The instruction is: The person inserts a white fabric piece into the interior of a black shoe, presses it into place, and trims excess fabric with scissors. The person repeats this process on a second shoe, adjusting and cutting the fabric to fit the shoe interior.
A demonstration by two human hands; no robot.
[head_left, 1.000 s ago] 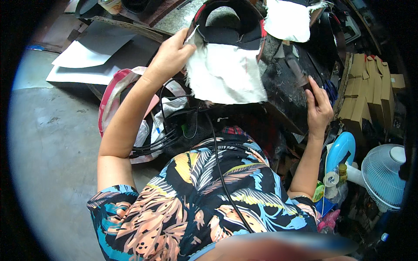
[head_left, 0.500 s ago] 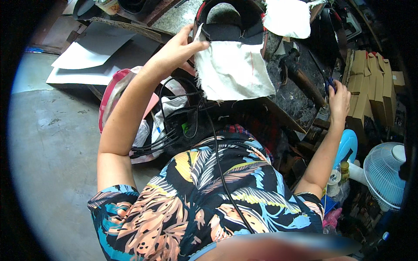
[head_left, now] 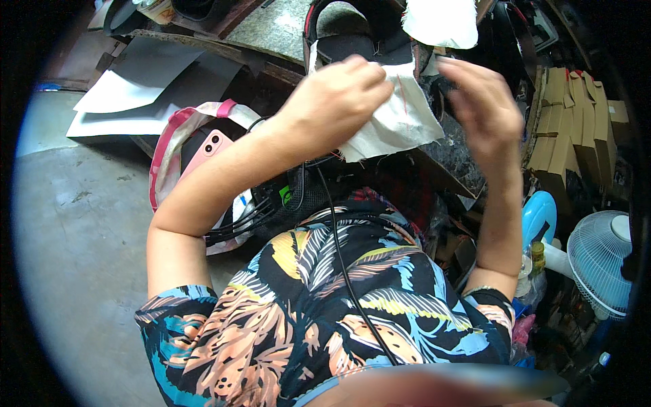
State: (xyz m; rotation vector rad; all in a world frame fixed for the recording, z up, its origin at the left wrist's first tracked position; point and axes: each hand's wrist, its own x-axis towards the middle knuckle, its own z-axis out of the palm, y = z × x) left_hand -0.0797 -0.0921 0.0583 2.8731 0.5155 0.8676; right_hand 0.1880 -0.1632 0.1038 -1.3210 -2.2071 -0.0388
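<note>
A frayed white cloth (head_left: pixel 400 122) hangs from a black curved piece with red edging (head_left: pixel 344 49), whose kind I cannot make out, on the worktable. My left hand (head_left: pixel 342 98) is over the cloth's left part, its fingers curled closed. The hand itself hides what they hold, if anything. To the right of the cloth, my right hand (head_left: pixel 485 112) is raised over the dark tabletop and smeared by motion. Its fingers point toward the cloth, and whether anything is in them does not show. A second white cloth piece (head_left: pixel 442 24) lies at the table's far side.
White sheets (head_left: pixel 135 81) lie on a low surface at the left. Below them is a pink-rimmed bag (head_left: pixel 159 173) with a pink phone (head_left: pixel 207 152). A black cable (head_left: pixel 337 237) runs down over my shirt. Folded cardboard boxes (head_left: pixel 563 129) and a fan (head_left: pixel 600 261) stand at the right.
My left hand has moved right, from the cloth's upper left edge to over it. My right hand has left the tabletop's right edge, where it held blue-handled scissors, and swung left toward the cloth.
</note>
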